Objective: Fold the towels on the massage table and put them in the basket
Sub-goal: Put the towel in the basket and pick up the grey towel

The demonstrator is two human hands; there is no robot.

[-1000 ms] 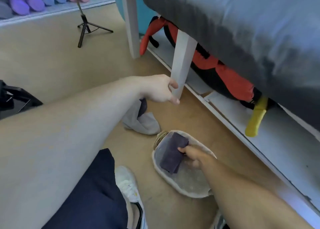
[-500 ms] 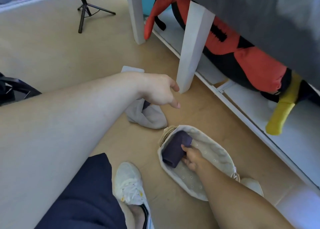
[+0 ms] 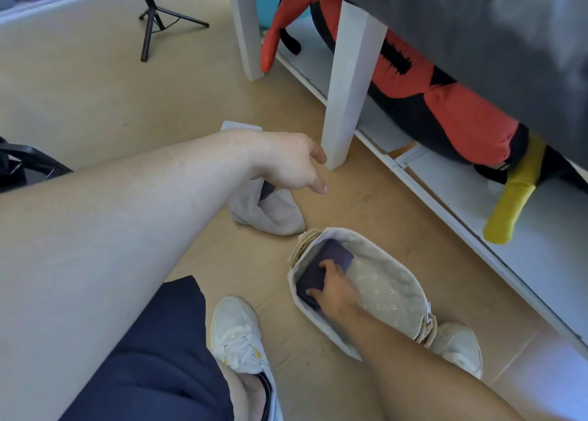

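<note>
A cloth-lined woven basket (image 3: 378, 245) stands on the floor between my feet and the massage table (image 3: 477, 22). A folded dark purple towel (image 3: 338, 254) lies in its left end. My right hand (image 3: 334, 288) reaches into the basket and presses on top of the towel with fingers spread. My left hand (image 3: 286, 162) hangs above the floor, loosely curled and holding nothing, close to the table's white leg (image 3: 350, 86). Just below that hand, a crumpled grey cloth (image 3: 270, 218) with a dark piece tucked in it lies on the floor.
A red, black and yellow bag (image 3: 445, 108) lies on the low white shelf (image 3: 541, 245) under the table. A black tripod (image 3: 152, 22) stands at the back left. My white shoes (image 3: 237, 334) flank the basket. A dark object (image 3: 22, 166) sits at the left edge.
My right hand lowered the purple towel deeper into the basket's left end and now rests on top of it. The view tilted down; my left hand drifted slightly away from the table leg.
</note>
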